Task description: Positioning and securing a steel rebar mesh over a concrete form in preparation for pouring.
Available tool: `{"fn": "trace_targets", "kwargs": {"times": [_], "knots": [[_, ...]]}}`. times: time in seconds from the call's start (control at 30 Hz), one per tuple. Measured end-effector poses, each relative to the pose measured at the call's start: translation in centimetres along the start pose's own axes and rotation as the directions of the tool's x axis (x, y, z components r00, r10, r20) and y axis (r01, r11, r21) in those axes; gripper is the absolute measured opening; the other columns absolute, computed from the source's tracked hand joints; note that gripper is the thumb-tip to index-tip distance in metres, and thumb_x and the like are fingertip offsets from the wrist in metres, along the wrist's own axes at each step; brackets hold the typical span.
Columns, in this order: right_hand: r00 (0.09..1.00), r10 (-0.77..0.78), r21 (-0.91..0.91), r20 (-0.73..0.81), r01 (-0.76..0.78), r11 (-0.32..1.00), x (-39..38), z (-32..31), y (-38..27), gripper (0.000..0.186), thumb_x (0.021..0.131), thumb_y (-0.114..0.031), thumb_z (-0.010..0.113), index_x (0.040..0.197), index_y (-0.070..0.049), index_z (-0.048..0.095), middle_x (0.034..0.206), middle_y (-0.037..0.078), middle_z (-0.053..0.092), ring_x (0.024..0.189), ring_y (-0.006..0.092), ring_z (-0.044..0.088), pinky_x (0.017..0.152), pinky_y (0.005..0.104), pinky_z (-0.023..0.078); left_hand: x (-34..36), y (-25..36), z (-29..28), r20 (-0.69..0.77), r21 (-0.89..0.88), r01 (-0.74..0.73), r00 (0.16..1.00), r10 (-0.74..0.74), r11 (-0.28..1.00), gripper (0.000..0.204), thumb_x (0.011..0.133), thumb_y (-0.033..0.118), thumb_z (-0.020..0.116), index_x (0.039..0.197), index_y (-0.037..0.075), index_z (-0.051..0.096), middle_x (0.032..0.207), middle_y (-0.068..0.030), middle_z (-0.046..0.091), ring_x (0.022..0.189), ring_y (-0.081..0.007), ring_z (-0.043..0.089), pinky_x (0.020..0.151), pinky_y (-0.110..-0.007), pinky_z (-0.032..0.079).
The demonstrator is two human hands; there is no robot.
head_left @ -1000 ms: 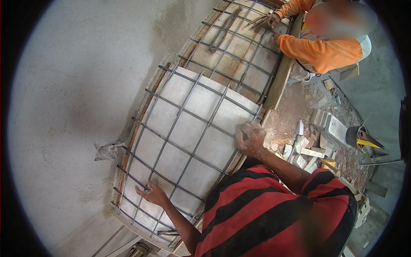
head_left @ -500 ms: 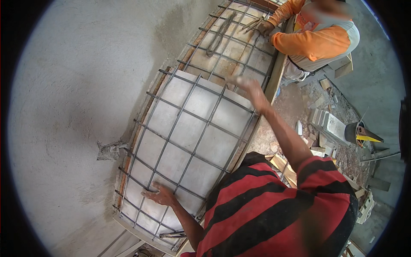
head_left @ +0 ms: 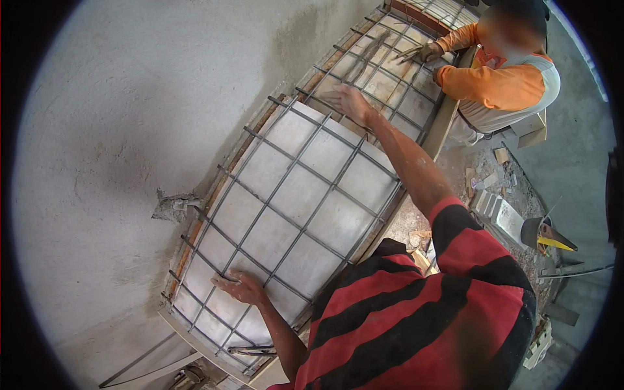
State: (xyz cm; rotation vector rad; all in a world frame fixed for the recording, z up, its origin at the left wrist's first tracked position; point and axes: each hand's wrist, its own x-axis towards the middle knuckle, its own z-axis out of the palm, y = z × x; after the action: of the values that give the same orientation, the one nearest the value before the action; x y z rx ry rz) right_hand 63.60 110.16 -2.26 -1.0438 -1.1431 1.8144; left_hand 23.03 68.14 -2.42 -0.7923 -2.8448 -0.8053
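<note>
A grid of crossed steel reinforcing bars (head_left: pixel 303 230) lies over a pale panel (head_left: pixel 263 227) with raised edges. Near its lower end, my left hand (head_left: pixel 242 287) rests at a bar crossing, fingers apart and partly over the bars. My right hand (head_left: pixel 351 104) reaches out over the far part of the grid, where the panel surface turns yellowish. Its fingers are stretched out and nothing is in them. Beside my left forearm lies a long-handled metal tool (head_left: pixel 252 351), possibly pincers, on the panel.
At the far right a co-worker (head_left: pixel 500 81) in orange sleeves holds thin rods or a tool over the grid. Bundled wire (head_left: pixel 367 57) lies on the far bars. A rough wall (head_left: pixel 130 130) borders the left side. Rubble, pale blocks (head_left: pixel 497 214) and a dark bucket (head_left: pixel 533 231) are on the floor.
My right hand has moved left and farther over the grid. My left hand stays near the same bar crossing. The view has shifted slightly, and the co-worker leans over the far end.
</note>
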Motion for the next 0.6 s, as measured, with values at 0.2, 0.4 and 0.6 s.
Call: {"fn": "trace_targets", "kwargs": {"times": [0.2,0.4,0.6], "knots": [[0.999,0.003,-0.053,0.042,0.0,0.999,4.5,3.0,-3.5,0.077,0.105,-0.049,0.023,0.155,0.009,0.027,0.164,0.026,0.026,0.155,0.0383,0.016,0.128,0.0457,0.008,-0.2,0.3,-0.1,0.001,-0.019,-0.012,1.0,0.012,1.0,0.062,0.107,0.039,0.046,0.153,-0.001,0.038,0.163,-0.0236,0.03,0.148,-0.0414,0.034,0.12,-0.049,0.032],[0.998,-0.015,-0.13,0.065,0.023,0.991,2.9,2.4,-3.9,0.081,0.102,-0.052,0.022,0.155,0.011,0.028,0.163,0.027,0.027,0.155,0.0402,0.017,0.128,0.0478,0.007,-0.4,-1.7,0.9,-0.017,-0.093,-0.085,0.996,0.084,0.992,0.063,0.106,0.043,0.048,0.153,0.001,0.042,0.163,-0.0235,0.03,0.149,-0.0411,0.032,0.121,-0.049,0.03],[0.994,0.078,-0.18,0.079,-0.063,0.982,-6.5,0.4,-3.4,0.078,0.103,-0.048,0.025,0.153,0.012,0.031,0.163,0.026,0.029,0.155,0.0366,0.02,0.128,0.0445,0.01,0.2,-2.4,0.6,-0.08,-0.015,-0.126,0.989,0.125,0.992,0.062,0.107,0.045,0.049,0.151,0.002,0.044,0.161,-0.0237,0.033,0.148,-0.0407,0.035,0.12,-0.049,0.031]]}}
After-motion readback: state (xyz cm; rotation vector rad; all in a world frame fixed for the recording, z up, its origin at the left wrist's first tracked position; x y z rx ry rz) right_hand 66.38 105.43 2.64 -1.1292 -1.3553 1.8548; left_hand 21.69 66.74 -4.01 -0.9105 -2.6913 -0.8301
